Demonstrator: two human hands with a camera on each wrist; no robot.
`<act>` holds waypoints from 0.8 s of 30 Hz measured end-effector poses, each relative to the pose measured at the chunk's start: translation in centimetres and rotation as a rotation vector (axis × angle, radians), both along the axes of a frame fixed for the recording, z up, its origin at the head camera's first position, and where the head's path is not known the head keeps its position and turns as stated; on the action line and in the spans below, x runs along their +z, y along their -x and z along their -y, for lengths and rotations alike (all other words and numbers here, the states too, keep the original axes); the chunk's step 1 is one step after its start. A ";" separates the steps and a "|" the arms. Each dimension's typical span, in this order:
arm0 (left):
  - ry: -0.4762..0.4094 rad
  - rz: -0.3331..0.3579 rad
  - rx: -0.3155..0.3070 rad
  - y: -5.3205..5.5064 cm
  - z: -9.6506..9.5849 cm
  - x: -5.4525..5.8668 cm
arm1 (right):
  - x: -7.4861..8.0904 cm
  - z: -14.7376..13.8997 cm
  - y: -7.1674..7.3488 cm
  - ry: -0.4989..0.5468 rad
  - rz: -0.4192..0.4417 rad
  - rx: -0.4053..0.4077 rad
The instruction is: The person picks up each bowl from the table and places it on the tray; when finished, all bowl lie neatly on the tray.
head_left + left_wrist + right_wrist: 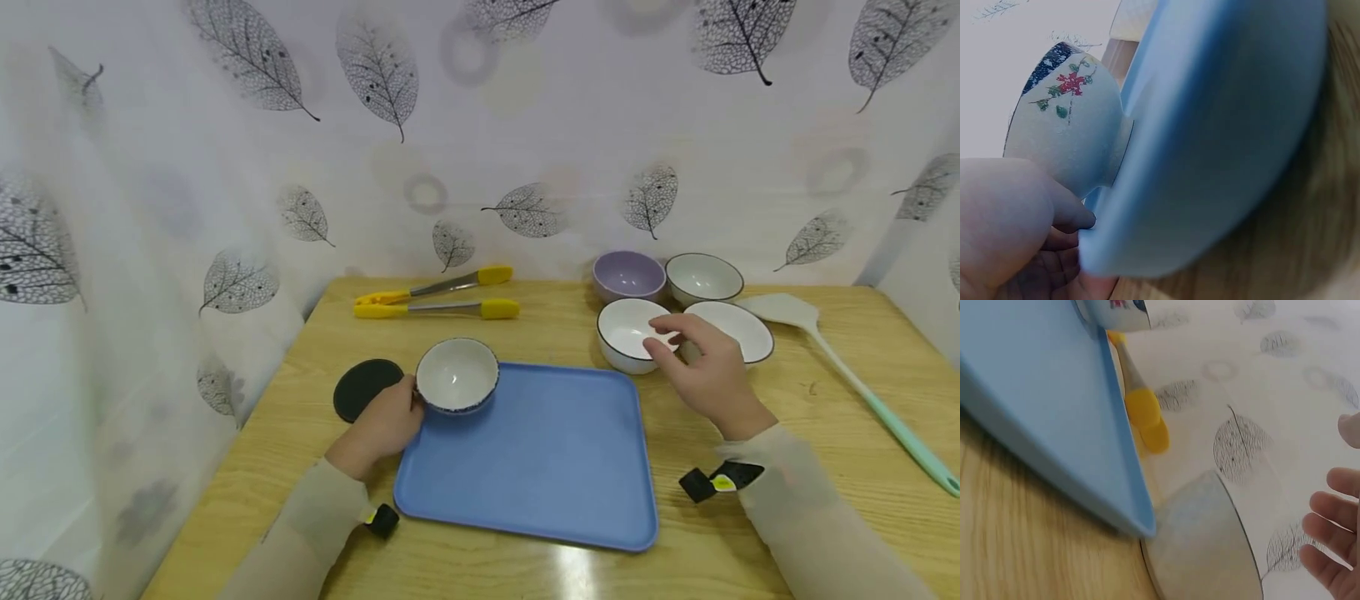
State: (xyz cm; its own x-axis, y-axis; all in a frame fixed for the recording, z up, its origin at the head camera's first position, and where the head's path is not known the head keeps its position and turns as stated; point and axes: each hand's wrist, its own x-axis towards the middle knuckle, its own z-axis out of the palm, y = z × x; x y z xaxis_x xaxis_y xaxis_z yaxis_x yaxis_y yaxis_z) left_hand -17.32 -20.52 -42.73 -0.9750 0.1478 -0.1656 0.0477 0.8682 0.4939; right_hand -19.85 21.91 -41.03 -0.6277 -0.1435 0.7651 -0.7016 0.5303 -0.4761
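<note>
Here, a round whitish bowl with a dark speckled rim (457, 375) sits upright on the back left corner of a flat blue tray (555, 467). Its side has a red flower and green leaves. The left hand (386, 421) is right by the bowl, with its thumb at the tray's edge. I cannot tell if it grips the tray or the bowl.

The right hand (708, 371) is up in the air with thumb and fingers wide apart, and it holds nothing. Its fingertips look to be over a round white bowl with a thin dark rim (624, 333).

A flat, round black thing (363, 383) lies beside the left hand. Behind the tray are yellow and silver tongs (446, 309). A shiny purple bowl (628, 275) stands behind the white one. All this is on a yellowish wooden table (262, 467).
</note>
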 end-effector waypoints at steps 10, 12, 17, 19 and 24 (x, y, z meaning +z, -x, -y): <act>0.002 0.003 -0.009 0.0 -0.1 0.1 | -0.6 -4.2 0.3 0.091 0.055 -0.281; 0.002 0.001 -0.011 0.0 0.0 0.0 | -1.0 -5.1 0.4 0.111 0.079 -0.332; -0.001 0.013 -0.007 0.0 0.0 0.0 | -2.4 -6.5 0.5 0.129 0.231 -0.406; -0.001 0.018 -0.005 -0.1 0.0 0.0 | -2.7 -6.8 0.5 0.139 0.335 -0.423; -0.003 0.017 -0.006 -0.2 -0.1 0.2 | -3.0 -7.8 0.7 0.190 0.541 -0.454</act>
